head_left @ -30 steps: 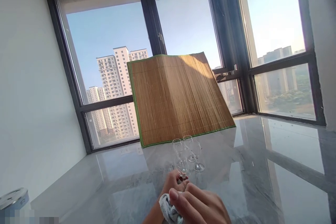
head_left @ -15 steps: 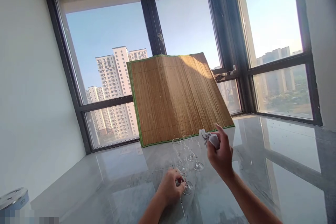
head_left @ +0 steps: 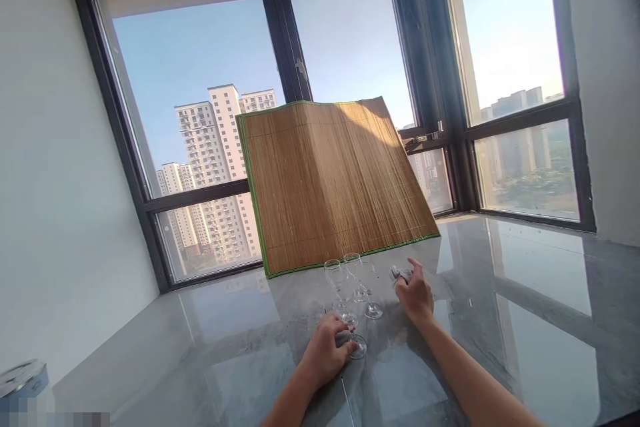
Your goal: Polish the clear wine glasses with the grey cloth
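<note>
Three clear stemmed glasses stand close together on a glossy grey marble table. My left hand is closed round the foot and stem of the nearest glass. Two more glasses stand just behind it. My right hand is low over the table to the right of the glasses, its fingers closed on a small crumpled white cloth.
A bamboo mat with green edging leans against the dark-framed windows behind the glasses. A round metal object sits at the far left edge. White walls close in both sides.
My right hand carried the cloth from near my left hand, up and right, then down to the table beside the glasses. My left hand set the nearest glass on the table.
</note>
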`<state>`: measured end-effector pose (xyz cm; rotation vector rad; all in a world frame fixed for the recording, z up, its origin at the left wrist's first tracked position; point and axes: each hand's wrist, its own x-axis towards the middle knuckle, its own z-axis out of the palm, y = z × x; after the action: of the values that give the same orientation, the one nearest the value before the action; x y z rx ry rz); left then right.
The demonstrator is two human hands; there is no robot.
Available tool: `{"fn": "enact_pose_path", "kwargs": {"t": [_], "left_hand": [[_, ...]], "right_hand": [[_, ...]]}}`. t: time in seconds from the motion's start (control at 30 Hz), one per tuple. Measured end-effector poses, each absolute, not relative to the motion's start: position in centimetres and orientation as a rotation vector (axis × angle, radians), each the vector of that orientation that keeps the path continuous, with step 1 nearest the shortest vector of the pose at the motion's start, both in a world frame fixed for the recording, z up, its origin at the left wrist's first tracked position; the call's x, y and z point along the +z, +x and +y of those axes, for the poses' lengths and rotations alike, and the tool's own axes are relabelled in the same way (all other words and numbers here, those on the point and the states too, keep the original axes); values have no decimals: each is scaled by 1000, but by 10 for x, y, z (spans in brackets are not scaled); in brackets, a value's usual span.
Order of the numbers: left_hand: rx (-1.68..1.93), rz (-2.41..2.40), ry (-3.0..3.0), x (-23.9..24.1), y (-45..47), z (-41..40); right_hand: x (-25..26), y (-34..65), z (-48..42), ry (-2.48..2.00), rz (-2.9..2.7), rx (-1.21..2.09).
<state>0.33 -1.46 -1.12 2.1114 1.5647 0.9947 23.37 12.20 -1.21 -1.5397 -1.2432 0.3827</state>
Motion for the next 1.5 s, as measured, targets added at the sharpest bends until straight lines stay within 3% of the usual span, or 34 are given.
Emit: {"fn": "enact_pose_path", "kwargs": {"t": [0.33, 0.63, 1.0, 1.33, 1.5], "left_hand": [[1030, 1608, 1920, -13, -14, 0], [992, 2141, 1757, -1, -90, 11], [768, 2702, 1555, 11, -100, -2], [364, 2727, 1823, 8, -60, -18], [350, 2691, 1838, 9, -63, -19]], "right_hand": [[-13, 236, 122, -1572, -1256, 437], [-13, 237, 122, -1578, -1304, 417], [-17, 240, 123, -1572, -1352, 414], [-16, 238, 123, -1596, -1381, 415], [-17, 238, 124, -1583, -1380, 418]]}}
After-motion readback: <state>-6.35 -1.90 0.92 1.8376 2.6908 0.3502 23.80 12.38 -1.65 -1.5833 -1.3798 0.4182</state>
